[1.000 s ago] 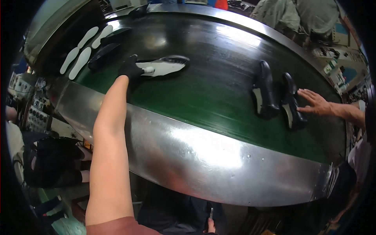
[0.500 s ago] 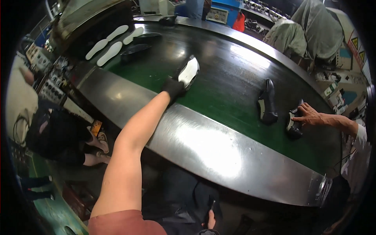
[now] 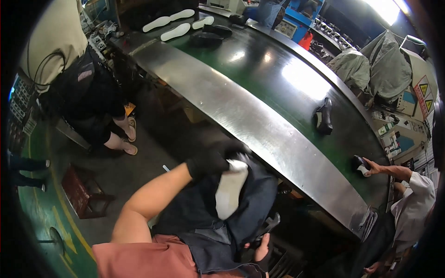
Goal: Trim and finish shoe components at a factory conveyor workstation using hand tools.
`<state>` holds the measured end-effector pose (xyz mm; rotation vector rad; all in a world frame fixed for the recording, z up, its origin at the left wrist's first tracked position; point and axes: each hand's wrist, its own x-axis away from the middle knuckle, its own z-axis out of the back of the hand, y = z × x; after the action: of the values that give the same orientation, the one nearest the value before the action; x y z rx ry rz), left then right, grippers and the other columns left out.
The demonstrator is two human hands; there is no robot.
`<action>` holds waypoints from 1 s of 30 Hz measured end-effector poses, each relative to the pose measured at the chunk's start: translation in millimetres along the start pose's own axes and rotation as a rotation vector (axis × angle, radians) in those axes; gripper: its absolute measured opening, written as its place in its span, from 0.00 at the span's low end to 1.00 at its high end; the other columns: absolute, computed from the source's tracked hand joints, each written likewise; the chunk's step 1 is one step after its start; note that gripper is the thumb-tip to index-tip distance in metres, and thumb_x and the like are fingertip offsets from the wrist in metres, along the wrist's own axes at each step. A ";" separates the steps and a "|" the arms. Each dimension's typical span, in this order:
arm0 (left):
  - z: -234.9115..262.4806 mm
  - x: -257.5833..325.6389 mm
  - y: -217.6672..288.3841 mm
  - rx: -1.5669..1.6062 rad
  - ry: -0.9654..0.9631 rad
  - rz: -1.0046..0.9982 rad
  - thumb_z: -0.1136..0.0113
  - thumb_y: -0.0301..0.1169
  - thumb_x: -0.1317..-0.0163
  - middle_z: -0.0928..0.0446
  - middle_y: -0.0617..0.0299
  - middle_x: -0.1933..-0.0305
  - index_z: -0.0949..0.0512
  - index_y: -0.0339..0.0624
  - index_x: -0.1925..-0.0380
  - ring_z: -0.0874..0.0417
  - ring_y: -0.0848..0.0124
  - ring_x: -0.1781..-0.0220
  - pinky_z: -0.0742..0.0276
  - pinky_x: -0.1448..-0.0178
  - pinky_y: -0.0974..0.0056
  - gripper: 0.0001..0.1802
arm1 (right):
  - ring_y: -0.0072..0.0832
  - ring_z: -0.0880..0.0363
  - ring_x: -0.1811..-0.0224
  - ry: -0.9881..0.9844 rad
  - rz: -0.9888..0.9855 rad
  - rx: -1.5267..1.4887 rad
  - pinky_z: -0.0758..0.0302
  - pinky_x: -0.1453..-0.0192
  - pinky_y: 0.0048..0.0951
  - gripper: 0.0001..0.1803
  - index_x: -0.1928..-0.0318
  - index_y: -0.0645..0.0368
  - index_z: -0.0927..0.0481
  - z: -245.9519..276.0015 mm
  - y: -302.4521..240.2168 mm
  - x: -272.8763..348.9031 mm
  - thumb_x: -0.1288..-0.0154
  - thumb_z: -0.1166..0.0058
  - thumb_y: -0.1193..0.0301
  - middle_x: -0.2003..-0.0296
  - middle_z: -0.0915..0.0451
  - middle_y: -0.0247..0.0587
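The gloved left hand [image 3: 211, 160] is clamped on a white-soled shoe [image 3: 230, 187], held over the dark apron, at seven o'clock from the belt's steel edge [image 3: 250, 120]. The right hand [image 3: 262, 248] shows low; its grip I cannot tell. The step looks like handling the picked shoe; the next move calls for a steady hold.

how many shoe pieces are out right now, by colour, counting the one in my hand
White soles or insoles on the far end of the belt: 4, e.g.
White-soled piece in the gloved left hand: 1
Black shoes or uppers on the belt: 4 that can be made out, e.g., counting the one under a co-worker's hand
Total: 9
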<state>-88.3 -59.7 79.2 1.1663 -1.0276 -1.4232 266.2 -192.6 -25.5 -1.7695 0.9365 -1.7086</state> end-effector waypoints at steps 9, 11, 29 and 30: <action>-86.1 -34.8 -9.6 -0.090 -0.066 -0.438 0.36 0.33 0.45 0.15 0.50 0.59 0.17 0.37 0.64 0.13 0.58 0.56 0.20 0.48 0.59 0.12 | 0.29 0.19 0.71 -0.210 0.174 0.252 0.24 0.62 0.28 0.30 0.60 0.58 0.23 -35.4 -71.8 47.0 0.22 0.68 0.44 0.64 0.16 0.45; -85.2 -47.0 -57.0 0.316 -0.199 -0.105 0.48 0.41 0.30 0.17 0.59 0.57 0.18 0.39 0.61 0.19 0.69 0.51 0.26 0.40 0.62 0.17 | 0.26 0.20 0.53 -0.333 0.181 0.227 0.25 0.47 0.27 0.28 0.51 0.63 0.21 -42.1 -61.9 35.6 0.20 0.65 0.50 0.58 0.17 0.40; -118.0 -34.6 -43.0 0.338 -0.129 -0.072 0.56 0.58 0.29 0.19 0.57 0.57 0.18 0.36 0.64 0.22 0.64 0.47 0.36 0.31 0.57 0.34 | 0.23 0.30 0.75 -0.251 0.459 0.318 0.33 0.69 0.30 0.22 0.68 0.59 0.25 -102.9 -31.4 -34.5 0.21 0.60 0.56 0.77 0.28 0.31; -119.3 -33.6 -36.7 0.255 -0.071 -0.028 0.56 0.58 0.29 0.19 0.57 0.57 0.18 0.36 0.64 0.22 0.64 0.47 0.37 0.30 0.56 0.33 | 0.22 0.31 0.74 -0.183 0.546 0.284 0.33 0.69 0.29 0.21 0.68 0.59 0.25 -112.8 -32.7 -35.0 0.21 0.60 0.58 0.76 0.27 0.29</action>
<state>24.4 -23.5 27.1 1.3244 -1.2759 -1.3920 159.6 -133.2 -13.7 -1.3048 0.9336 -1.2364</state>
